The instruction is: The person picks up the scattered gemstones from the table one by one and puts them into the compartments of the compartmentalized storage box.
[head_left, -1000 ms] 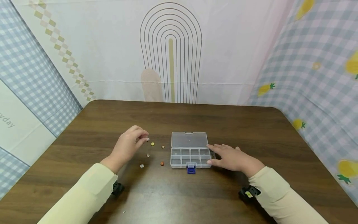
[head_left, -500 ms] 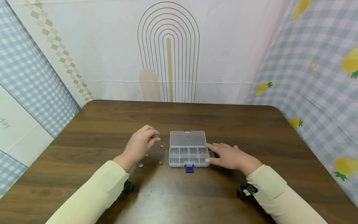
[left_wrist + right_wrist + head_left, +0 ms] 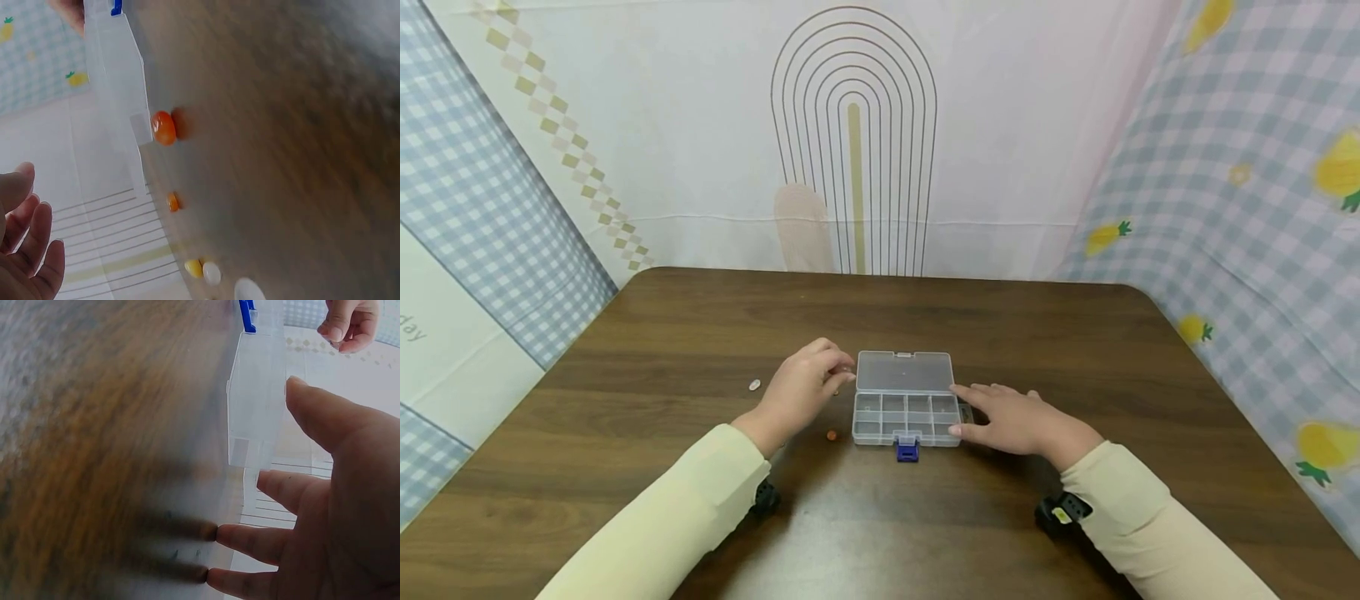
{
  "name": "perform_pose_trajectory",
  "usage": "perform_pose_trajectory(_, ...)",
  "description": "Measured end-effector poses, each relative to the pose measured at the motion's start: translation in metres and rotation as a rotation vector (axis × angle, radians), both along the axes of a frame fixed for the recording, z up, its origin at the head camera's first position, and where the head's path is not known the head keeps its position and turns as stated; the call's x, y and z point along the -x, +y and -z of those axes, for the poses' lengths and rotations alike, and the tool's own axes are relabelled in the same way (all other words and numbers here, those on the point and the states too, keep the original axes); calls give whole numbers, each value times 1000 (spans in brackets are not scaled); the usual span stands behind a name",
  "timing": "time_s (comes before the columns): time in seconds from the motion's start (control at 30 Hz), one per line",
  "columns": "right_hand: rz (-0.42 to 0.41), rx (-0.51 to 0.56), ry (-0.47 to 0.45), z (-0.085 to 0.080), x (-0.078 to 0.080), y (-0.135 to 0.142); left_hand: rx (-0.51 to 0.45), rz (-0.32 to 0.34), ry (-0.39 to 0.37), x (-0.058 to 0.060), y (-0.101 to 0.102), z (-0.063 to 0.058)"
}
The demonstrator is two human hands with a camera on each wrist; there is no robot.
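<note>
My left hand (image 3: 805, 385) hovers just left of the clear plastic organizer box (image 3: 908, 443), thumb and fingertips together. They seem to pinch a small white stone, mostly hidden by the fingers; the left wrist view shows the curled fingers but no stone. The box lies with its lid (image 3: 904, 371) folded back, showing several compartments and a blue latch (image 3: 907, 451) in front. Spread and fairly straight, the fingers of my right hand (image 3: 1011, 419) steady the box's right side, with thumb and index finger at its edge. An orange stone (image 3: 831, 435) lies left of the box.
Another pale stone (image 3: 755, 385) lies left of the left hand. In the left wrist view, a small orange stone (image 3: 173, 201), a yellow stone (image 3: 194, 269) and white stones (image 3: 249, 289) rest on the wooden table (image 3: 865, 533). Patterned cloth hangs behind.
My left hand has moved right, from over the stones to beside the box's left edge. A pale stone formerly hidden by that hand now shows. The right hand stays on the box.
</note>
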State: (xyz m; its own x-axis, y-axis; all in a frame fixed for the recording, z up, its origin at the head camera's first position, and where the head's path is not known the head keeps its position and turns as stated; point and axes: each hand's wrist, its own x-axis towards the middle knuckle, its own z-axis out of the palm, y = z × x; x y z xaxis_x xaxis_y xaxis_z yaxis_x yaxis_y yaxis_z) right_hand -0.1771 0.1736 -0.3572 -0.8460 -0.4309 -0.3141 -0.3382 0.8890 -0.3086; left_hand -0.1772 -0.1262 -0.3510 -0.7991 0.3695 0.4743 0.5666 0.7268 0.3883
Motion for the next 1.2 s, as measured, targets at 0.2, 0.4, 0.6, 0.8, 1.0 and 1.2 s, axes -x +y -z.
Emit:
perform_pose_trajectory(0.2,1,4,3,0,-1,0,1,23,1,1,10,1)
perform_pose_trajectory(0.4,-1,10,14,-1,-3,0,5,45,-54,1,21,-2)
perform_pose_trajectory(0.6,-1,-14,30,-1,-3,-2,4,57,-103,2,34,-4)
perform_pose_trajectory(0.8,-3,-56,41,1,0,-4,15,81,-110,2,45,-4)
perform_pose_trajectory(1.0,-9,-72,53,2,0,-3,10,86,-147,1,58,-4)
perform_pose_trajectory(1.2,-13,-60,43,1,-1,-2,40,100,-224,1,74,-4)
